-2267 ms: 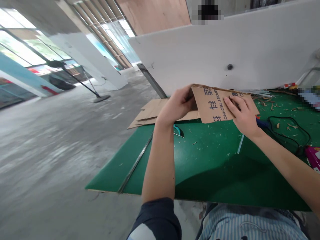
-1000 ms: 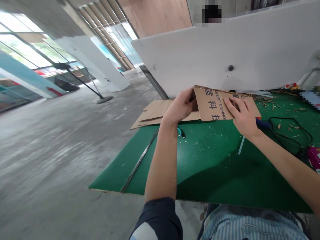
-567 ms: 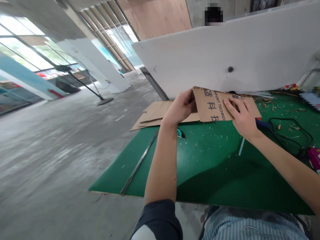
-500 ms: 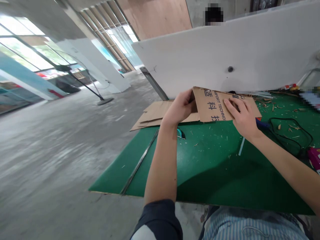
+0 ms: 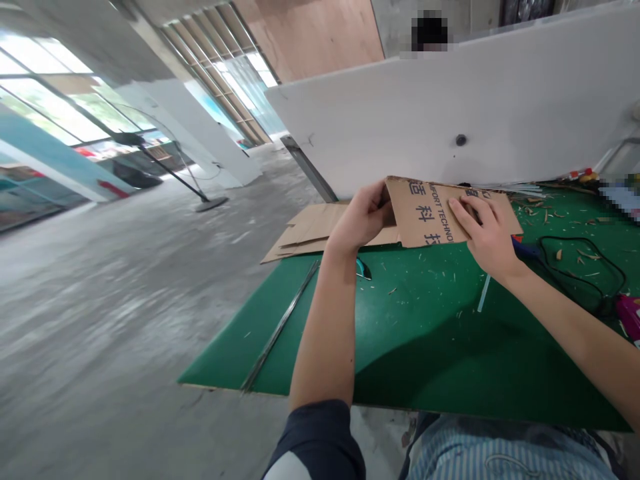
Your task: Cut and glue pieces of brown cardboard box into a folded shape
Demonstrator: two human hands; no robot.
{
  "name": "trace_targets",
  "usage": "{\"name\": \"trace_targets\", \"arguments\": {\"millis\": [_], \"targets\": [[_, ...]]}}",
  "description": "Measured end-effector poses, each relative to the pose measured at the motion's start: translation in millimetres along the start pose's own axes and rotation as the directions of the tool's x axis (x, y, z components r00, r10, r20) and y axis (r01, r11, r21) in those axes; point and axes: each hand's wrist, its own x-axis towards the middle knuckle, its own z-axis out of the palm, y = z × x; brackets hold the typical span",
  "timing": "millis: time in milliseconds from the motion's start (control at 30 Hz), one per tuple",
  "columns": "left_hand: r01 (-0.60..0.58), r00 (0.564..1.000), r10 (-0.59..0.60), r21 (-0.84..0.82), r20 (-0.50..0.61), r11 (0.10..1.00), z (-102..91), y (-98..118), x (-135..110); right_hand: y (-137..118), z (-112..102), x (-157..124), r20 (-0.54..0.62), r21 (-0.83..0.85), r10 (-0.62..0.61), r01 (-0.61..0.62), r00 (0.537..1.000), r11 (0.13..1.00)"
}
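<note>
On the green tabletop (image 5: 410, 293) lie flat cardboard (image 5: 310, 230), scattered scraps (image 5: 559, 255) and a black cord (image 5: 565, 237).

Daylight enters through the windows (image 5: 35, 100) at upper left; the panes are overexposed. Soft glare marks the middle of the counter (image 5: 390, 320); a broad shadow (image 5: 450, 367) darkens its near side. Print on the cardboard (image 5: 407, 220) is legible. The floor (image 5: 125, 300) appears smeared leftward. Pixel blocks mask 2 areas.

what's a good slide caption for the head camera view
Left hand holding one end of printed cardboard, right hand resting on its lettered face, at a green table.
</note>
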Motion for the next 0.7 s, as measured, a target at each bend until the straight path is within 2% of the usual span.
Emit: {"name": "trace_targets", "arguments": {"millis": [333,700], "targets": [[0.01,1.0,-0.01,-0.057,0.005,0.998,0.3,-4.4,-1.0,0.5,-2.4,2.4,0.031,0.01,0.019,-0.019,0.999,1.0],[0.001,1.0,-0.001,-0.033,-0.006,0.999,1.2,-5.6,-1.1,6.7,-2.6,0.5,0.035,0.017,-0.003,0.002,0.999,1.0]]}}
